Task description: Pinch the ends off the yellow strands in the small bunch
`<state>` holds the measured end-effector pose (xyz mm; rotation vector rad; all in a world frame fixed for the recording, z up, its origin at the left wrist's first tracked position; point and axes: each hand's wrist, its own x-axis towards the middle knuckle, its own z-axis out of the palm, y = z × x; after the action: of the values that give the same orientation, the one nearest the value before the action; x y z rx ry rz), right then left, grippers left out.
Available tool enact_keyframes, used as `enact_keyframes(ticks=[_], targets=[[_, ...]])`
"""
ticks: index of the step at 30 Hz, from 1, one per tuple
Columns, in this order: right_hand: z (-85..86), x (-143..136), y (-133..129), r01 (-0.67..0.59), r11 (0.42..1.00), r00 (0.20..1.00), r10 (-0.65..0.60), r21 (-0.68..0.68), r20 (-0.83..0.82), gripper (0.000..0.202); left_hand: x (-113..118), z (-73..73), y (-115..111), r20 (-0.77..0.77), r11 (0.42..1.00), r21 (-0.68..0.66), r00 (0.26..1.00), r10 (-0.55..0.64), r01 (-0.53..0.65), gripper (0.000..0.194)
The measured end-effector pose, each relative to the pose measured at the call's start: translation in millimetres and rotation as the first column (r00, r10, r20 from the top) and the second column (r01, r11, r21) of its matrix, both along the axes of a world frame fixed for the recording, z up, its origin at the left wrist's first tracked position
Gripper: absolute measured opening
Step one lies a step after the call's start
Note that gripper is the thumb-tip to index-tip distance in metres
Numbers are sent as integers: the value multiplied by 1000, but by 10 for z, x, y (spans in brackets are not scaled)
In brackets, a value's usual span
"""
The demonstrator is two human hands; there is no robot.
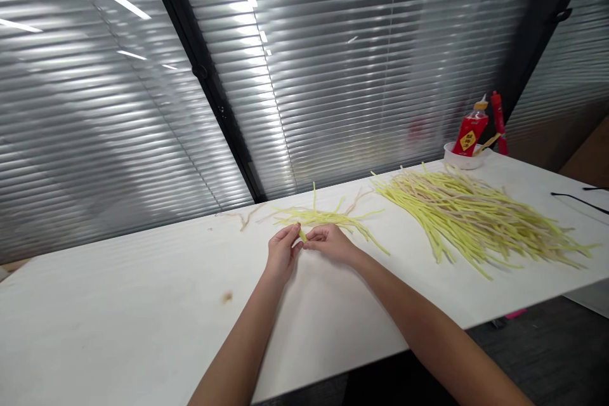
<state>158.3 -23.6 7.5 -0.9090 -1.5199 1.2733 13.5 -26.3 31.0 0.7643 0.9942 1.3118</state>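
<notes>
Head view: both my hands pinch a small yellow piece, left of the large pile.
Status, judged from the layout: one piece is in hand; the large pile [476, 219] of yellow and tan strips and the small bunch [328, 218] to its left lie unheld on the white table [143, 311]. No completed article is identifiable, so the share done cannot be determined. My left hand [282, 250] is nearly closed, thumb and fingertips grasping the yellow piece [302, 236], which is tilted. My right hand [333, 243] is partly curled, its thumb and forefinger closed at the lower end of that piece. Both hands are well left of the large pile. The white bowl [457, 160] with the red bottle [469, 138] stands just behind the large pile.
</notes>
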Motion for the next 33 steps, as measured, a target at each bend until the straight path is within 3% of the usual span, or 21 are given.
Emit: enact_keyframes(ticks=[6,10,15,19,26,33], targets=[[14,-6,-1,-9,1000,998,10,4,-62,22,-47,48,23,75,998,-45,997,35,-32,31],[42,-13,-13,-86,996,978,76,-40,-194,22,-43,57,19,98,990,3,986,-137,138,33],[62,3,-35,-211,967,960,178,-142,-216,25,-13,86,-32,181,931,76,913,-365,358,40],[138,56,-74,-324,930,931,281,-175,-235,25,-44,101,-66,226,886,128,856,-464,446,40],[215,118,-120,-501,827,860,442,-255,-256,27,-107,50,-65,216,908,69,882,-419,414,35],[221,92,-141,-505,816,862,457,-282,-220,30,-79,40,-87,201,927,50,905,-374,372,46]])
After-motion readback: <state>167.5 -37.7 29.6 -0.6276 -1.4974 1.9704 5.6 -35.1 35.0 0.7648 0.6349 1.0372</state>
